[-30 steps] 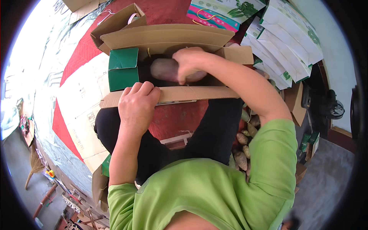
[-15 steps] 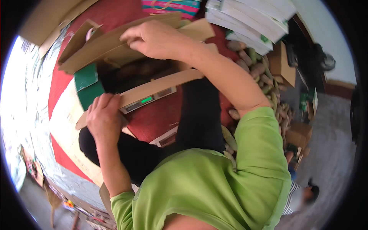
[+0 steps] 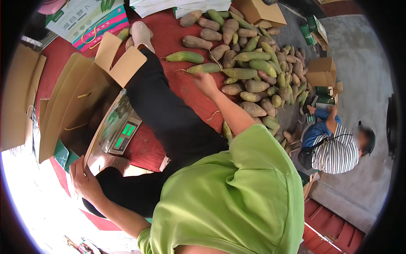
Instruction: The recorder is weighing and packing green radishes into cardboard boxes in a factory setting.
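Note:
A cardboard box (image 3: pixel 80 84) with raised flaps stands at the left on a digital scale (image 3: pixel 122 136) with a lit green display. Roots in it are dark and hard to make out. My left hand (image 3: pixel 86 181) grips the near edge of the box flap, fingers on one side. Over the red floor cloth, my right hand (image 3: pixel 206 84) reaches to the near edge of the root pile, right by a green radish (image 3: pixel 204 68). Its fingers are blurred and partly hidden, so a grip cannot be made out. Brownish roots (image 3: pixel 230 31) lie mixed with green radishes (image 3: pixel 263 67).
Printed cartons (image 3: pixel 84 25) stand at the far left, and an open brown box (image 3: pixel 260 12) is behind the pile. Farther right, a person in a striped shirt (image 3: pixel 336 148) sits near small boxes (image 3: pixel 321 72). My leg (image 3: pixel 163 106) lies between box and pile.
My right hand has left the box flaps and moved right to the root pile. The view has swung rightward, showing more of the pile. My left hand stays on the flap.

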Motion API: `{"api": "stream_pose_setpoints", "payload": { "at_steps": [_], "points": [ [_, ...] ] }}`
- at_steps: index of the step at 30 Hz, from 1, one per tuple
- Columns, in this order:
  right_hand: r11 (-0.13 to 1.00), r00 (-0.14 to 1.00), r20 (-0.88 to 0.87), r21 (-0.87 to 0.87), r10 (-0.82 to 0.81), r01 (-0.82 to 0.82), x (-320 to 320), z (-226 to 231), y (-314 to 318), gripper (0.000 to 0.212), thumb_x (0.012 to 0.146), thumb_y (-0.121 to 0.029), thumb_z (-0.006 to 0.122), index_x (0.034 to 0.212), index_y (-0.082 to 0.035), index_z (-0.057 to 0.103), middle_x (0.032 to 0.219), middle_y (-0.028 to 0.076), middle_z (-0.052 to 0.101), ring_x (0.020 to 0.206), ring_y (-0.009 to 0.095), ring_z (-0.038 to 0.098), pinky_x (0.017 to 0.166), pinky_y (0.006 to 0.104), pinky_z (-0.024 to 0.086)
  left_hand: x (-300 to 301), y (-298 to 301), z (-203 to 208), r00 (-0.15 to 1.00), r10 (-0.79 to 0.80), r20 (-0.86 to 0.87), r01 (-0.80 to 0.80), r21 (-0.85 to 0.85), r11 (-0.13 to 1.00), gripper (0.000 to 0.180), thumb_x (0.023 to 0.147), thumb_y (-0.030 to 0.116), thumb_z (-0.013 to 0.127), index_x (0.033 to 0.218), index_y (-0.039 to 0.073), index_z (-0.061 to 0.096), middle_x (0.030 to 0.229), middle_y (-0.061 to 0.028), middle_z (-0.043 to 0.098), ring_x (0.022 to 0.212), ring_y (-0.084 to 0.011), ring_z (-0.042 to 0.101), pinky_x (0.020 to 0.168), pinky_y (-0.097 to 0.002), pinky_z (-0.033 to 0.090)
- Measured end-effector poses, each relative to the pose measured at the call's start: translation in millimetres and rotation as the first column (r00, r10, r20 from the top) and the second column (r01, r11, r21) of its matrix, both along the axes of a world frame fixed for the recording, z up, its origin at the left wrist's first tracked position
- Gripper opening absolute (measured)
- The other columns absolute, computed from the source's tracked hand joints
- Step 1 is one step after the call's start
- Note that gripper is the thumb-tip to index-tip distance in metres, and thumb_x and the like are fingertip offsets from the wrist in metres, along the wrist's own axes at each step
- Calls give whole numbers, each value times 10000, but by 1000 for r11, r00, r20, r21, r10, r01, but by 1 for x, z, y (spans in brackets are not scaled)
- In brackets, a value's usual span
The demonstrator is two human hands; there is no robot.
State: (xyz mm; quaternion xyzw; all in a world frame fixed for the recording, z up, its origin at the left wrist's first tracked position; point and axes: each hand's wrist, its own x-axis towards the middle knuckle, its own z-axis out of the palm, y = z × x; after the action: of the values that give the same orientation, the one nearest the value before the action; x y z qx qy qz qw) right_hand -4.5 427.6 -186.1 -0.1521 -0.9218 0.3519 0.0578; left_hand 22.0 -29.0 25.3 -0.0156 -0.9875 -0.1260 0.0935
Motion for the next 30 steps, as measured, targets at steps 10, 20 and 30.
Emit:
{"api": "stream_pose_setpoints", "payload": {
  "at_steps": [10, 20, 30],
  "points": [
    [938, 892, 294, 170, -342, 304, 112, -73, 124, 199, 772, -143, 641, 936, -47, 701, 864, 185, 693, 803, 319, 681, 700, 403, 540, 6, -6, -1, 999, -21, -37, 18, -62, 998, 237, 802, -13, 595, 1014, 56, 677, 957, -80, 637, 904, -258, 638, 760, -366, 508],
    [20, 432, 495, -640, -753, 768, 78, -34, 261, 352, 895, -260, 654, 1174, -89, 524, 979, 83, 641, 691, 203, 599, 596, 345, 476, 8, -10, -3, 999, -20, -33, 17, -98, 995, 246, 825, -3, 585, 1049, 59, 668, 994, -105, 638, 938, -290, 630, 809, -382, 501],
    [-362, 225, 591, -706, -774, 609, 63, -47, 335, 696, 811, -615, 620, 1292, -152, 425, 1206, 62, 499, 1014, 261, 525, 811, 429, 483, 8, -9, -2, 1000, -5, 5, 5, -98, 995, 255, 820, -3, 565, 1051, 41, 663, 1006, -137, 631, 957, -329, 618, 845, -409, 482]
  ]
}}
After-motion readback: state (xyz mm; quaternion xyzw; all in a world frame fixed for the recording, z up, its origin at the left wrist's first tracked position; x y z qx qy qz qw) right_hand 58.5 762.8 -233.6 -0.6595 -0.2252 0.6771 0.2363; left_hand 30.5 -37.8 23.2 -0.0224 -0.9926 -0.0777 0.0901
